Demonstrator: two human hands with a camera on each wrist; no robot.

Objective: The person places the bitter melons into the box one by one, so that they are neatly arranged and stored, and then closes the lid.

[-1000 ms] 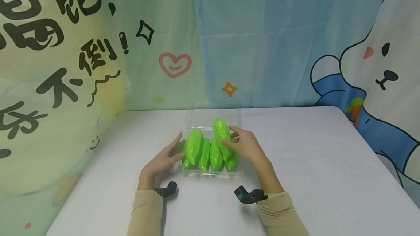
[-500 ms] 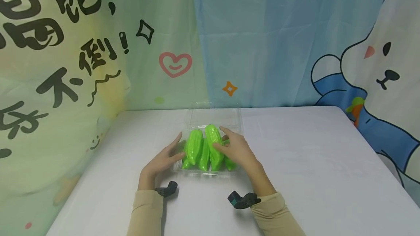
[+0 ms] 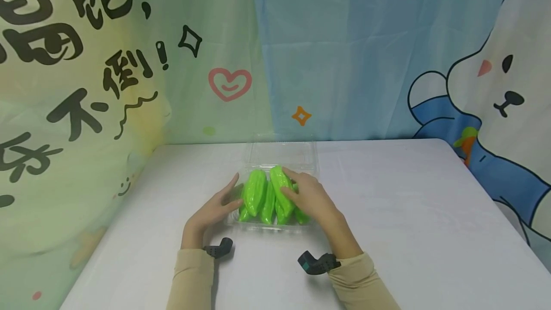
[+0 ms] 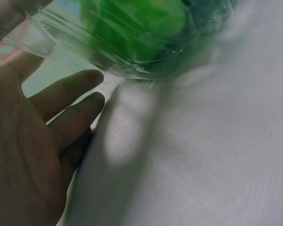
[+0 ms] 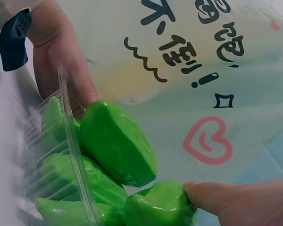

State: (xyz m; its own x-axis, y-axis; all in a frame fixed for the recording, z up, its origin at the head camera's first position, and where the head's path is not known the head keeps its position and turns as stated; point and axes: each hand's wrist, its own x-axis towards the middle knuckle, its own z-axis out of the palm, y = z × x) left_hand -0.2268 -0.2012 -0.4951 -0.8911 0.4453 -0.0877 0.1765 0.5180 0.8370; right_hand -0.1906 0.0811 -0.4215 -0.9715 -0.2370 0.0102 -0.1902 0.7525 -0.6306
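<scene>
Glossy green peppers fill a clear plastic box (image 3: 269, 227), several lying in a row and two on top. My right hand (image 3: 309, 196) holds the upper right pepper (image 3: 277, 182) by its side. The right wrist view shows fingertips against that pepper (image 5: 155, 207), while another pepper (image 5: 118, 141) leans beside it. At the box's left side, my left hand (image 3: 215, 210) has its fingers spread and its thumb at the rim. In the left wrist view, the lower fingers (image 4: 68, 94) are extended outside the clear wall, apart from the peppers.
The box's transparent lid (image 3: 281, 154) stands open behind it. A white-covered table (image 3: 413, 214) extends on both sides, with a printed curtain (image 3: 344, 51) along its back. Dark wrist cameras (image 3: 316, 263) sit on both forearms.
My right hand has moved left and slightly down with the pepper, which now lies over the peppers in the row. My left hand has stayed in place.
</scene>
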